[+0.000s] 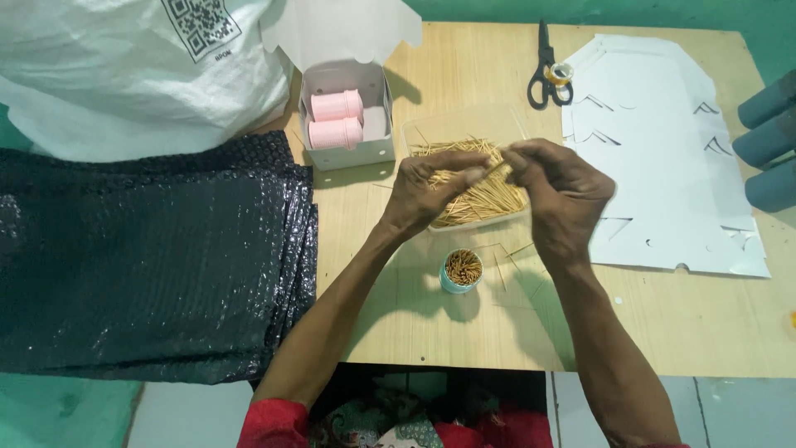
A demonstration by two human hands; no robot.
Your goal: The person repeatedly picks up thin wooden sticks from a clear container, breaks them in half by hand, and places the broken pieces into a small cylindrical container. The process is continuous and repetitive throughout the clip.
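Between both hands, a small bunch of toothpicks (pixel 489 170) is pinched, the left hand (pixel 427 191) and right hand (pixel 560 195) each with its grip clamped on it. Just beneath that grip sits a clear tray (pixel 464 124) heaped with toothpicks; nearer the person, a small teal cup (pixel 461 282) stands on the desk (pixel 663 315), and pink cylinders (pixel 336 120) lie boxed well to the left.

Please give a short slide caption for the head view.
Both hands gather toothpicks over a clear tray, above a small filled cup.
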